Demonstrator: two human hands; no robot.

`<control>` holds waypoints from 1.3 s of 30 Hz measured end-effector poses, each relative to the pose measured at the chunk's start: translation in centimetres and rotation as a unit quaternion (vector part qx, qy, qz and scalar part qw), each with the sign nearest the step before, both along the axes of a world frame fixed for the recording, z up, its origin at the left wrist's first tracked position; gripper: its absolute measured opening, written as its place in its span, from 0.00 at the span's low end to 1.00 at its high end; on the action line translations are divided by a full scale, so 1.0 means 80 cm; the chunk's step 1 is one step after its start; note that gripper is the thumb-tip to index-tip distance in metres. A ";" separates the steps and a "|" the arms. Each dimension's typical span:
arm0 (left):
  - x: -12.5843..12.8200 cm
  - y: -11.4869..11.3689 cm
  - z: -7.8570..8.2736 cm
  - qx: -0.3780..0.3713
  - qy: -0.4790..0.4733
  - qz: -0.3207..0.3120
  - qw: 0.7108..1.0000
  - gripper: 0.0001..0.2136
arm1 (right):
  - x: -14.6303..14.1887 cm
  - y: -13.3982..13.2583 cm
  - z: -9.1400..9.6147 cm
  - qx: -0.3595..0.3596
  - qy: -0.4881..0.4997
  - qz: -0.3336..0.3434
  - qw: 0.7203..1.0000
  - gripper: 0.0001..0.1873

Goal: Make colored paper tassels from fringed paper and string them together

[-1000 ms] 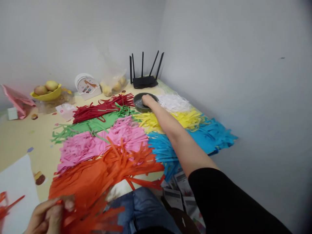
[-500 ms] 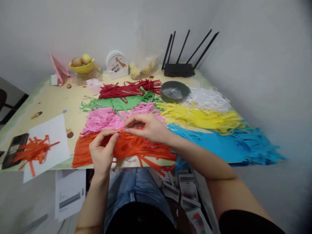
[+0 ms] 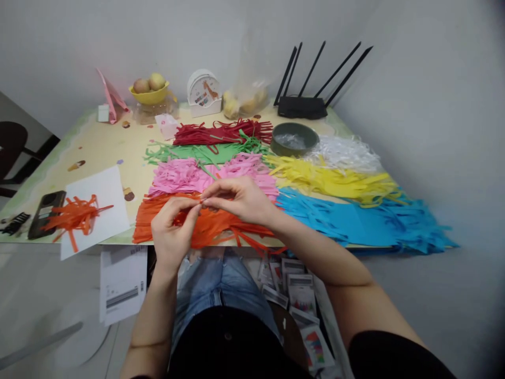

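Note:
Both my hands meet over a pile of orange fringed strips (image 3: 221, 226) at the front edge of the table. My left hand (image 3: 173, 226) is closed in a pinch, thumb against forefinger. Fingertip to fingertip with it, my right hand (image 3: 242, 200) pinches too. A small bit of orange strip shows between them; most of it is hidden by the fingers. Just behind lie pink fringed strips (image 3: 177, 176). A separate orange tassel (image 3: 81, 213) rests on a white sheet (image 3: 114, 195) and partly over a dark phone (image 3: 45, 213) at the left.
Farther back are green strips (image 3: 189, 152), dark red strips (image 3: 221, 134) and a round dark green tin (image 3: 295, 147). Yellow (image 3: 335, 179), blue (image 3: 359, 226) and white strips (image 3: 347, 152) lie to the right. A black router (image 3: 302, 108) and a yellow fruit bowl (image 3: 150, 96) stand near the wall.
The camera view has shifted, so the table appears slightly higher and farther right. My hands stay pinched together over the orange strips, fingertips closer to each other.

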State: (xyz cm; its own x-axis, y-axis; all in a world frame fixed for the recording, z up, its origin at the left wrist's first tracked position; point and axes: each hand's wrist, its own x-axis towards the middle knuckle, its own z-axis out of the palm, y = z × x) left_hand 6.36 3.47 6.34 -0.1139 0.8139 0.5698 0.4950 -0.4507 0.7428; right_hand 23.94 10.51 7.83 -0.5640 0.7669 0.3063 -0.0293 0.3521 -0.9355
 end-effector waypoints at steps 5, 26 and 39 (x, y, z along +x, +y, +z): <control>-0.006 -0.009 -0.001 -0.025 0.022 0.014 0.999 0.03 | -0.002 -0.005 0.002 0.114 -0.051 -0.002 0.992 0.06; -0.003 -0.014 -0.026 -0.063 -0.201 0.005 0.978 0.05 | -0.018 -0.014 -0.004 -0.039 0.036 0.027 0.998 0.07; 0.000 -0.003 -0.034 -0.145 -0.439 -0.084 0.883 0.19 | -0.027 -0.020 -0.010 0.032 0.018 -0.013 0.999 0.07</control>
